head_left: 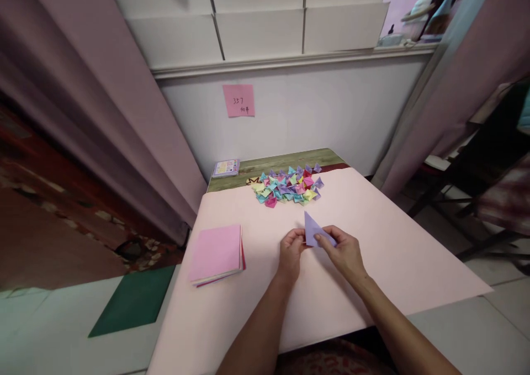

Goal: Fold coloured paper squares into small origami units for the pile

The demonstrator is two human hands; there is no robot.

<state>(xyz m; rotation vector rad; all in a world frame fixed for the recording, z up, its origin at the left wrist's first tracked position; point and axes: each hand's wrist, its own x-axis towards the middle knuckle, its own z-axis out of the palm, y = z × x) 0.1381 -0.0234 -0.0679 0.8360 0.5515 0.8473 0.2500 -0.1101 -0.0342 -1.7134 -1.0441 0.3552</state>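
Observation:
A sheet of purple origami paper (311, 233), folded into a triangle, is held up between my two hands just above the pink-covered table (351, 209). My left hand (293, 251) pinches its lower left corner with the fingers curled in. On the other side, my right hand (342, 247) grips it with the thumb lying across the front face. Beyond my hands lies a heap of small folded paper pieces (285, 187) in purple, teal, yellow, pink and red. A stack of square paper (217, 252), pink on top, sits left of my hands.
A small pack of printed cards (226, 168) lies at the table's far left corner, on the green wood-look strip (285, 162). A pink note (239, 100) with handwriting is stuck to the white wall behind. Curtains hang on both sides; a dark chair (459, 198) stands at right.

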